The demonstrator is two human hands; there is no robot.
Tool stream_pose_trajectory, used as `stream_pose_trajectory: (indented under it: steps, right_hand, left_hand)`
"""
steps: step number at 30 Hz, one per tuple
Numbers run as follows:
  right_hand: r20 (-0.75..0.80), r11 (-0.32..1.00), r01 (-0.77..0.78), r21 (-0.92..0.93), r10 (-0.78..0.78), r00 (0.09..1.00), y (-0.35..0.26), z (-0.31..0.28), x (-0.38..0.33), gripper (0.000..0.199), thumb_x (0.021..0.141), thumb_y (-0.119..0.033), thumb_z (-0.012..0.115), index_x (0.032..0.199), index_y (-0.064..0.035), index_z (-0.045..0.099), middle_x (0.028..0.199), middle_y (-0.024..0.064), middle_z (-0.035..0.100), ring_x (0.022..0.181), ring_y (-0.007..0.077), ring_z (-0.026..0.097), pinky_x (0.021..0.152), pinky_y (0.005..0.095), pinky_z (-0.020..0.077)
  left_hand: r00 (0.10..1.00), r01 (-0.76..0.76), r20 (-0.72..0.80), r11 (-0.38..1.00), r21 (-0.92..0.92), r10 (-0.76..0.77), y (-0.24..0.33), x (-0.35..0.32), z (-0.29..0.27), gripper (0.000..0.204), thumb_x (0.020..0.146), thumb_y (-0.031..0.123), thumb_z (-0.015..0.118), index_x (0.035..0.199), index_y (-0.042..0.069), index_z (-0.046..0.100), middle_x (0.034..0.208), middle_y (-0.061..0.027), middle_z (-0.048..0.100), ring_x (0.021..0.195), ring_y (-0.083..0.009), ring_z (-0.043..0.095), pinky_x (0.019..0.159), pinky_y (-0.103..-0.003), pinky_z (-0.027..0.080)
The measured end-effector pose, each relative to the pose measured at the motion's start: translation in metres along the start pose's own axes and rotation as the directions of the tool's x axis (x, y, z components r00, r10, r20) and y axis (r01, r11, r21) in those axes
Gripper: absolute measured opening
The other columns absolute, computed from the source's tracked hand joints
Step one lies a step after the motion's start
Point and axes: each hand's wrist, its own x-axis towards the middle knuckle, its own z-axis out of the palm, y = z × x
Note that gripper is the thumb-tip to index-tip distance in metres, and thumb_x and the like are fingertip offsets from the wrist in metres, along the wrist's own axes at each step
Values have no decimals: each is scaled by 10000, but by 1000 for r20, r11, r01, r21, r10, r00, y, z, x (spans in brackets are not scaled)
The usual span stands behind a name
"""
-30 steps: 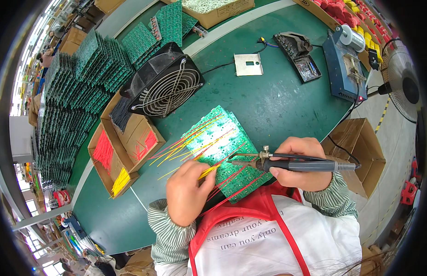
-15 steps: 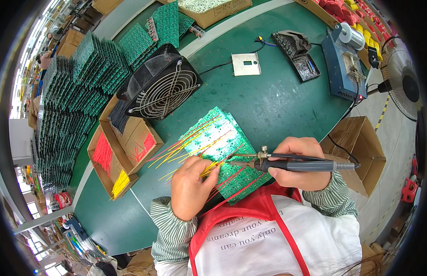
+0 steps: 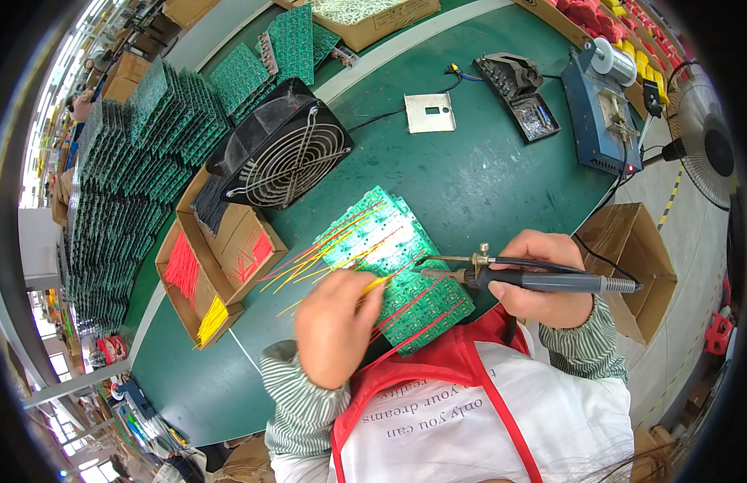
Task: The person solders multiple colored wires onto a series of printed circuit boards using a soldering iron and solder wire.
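Both clamped, lol: left hand (image 3: 336,328) on yellow wires (image 3: 381,282), right hand (image 3: 555,306) on soldering iron (image 3: 550,282), tip pointing left toward them.

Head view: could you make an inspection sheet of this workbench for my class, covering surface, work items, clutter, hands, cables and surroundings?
Surface: green bench top, marked in places.
Work items: overlapping circuit boards; red wires and yellow wires lie across them.
Clutter: black boxed fan, divided cardboard box holding wires, metal plate, black holder, blue unit with a spool.
Hands: left hand pinches yellow wires, number unclear; right hand grips a soldering iron, tip over the boards, contact unclear.
Cables: fan cable runs toward the metal plate; another loops beside the right hand.
Surroundings: board stacks left; standing fan and open carton right.
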Motion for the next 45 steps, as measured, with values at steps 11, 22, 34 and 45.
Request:
stream_pose_trajectory:
  steps: [11, 22, 34, 45]
  right_hand:
    - [6, 998, -57, 22, 57, 998, 2, -3, 0, 180, 695, -109, 728, 772, 1, 607, 593, 31, 590, 523, 81, 548, 487, 236, 428]
    - [-41, 1000, 13, 3, -13, 999, 3, -7, -1, 177, 689, -99, 730, 773, 0, 610, 586, 30, 586, 511, 85, 549, 489, 234, 433]
    - [-68, 999, -42, -1, 42, 997, 1, -20, -5, 171, 703, -98, 716, 780, 8, 606, 629, 36, 610, 545, 73, 554, 508, 229, 435]
    - [-59, 999, -53, -7, 53, 997, 11, -20, -6, 184, 703, -112, 723, 785, 6, 607, 623, 33, 602, 548, 71, 545, 508, 230, 433]
  left_hand:
    - [999, -17, 36, 994, -107, 21, -4, 10, 20, 119, 765, 68, 717, 802, -11, 635, 694, -89, 565, 534, -187, 488, 493, -300, 378]
    - [999, -23, 36, 996, -85, 26, -6, 10, 10, 109, 766, 67, 713, 805, -10, 647, 714, -95, 574, 549, -183, 519, 514, -289, 409]
    - [995, -102, 9, 993, -66, 103, 10, 22, 24, 100, 767, 69, 704, 815, 6, 644, 741, -103, 592, 589, -224, 560, 533, -309, 440]
    - [996, -77, 33, 990, -119, 82, 8, 29, 34, 102, 767, 63, 700, 799, -8, 634, 718, -101, 569, 562, -214, 531, 513, -308, 415]
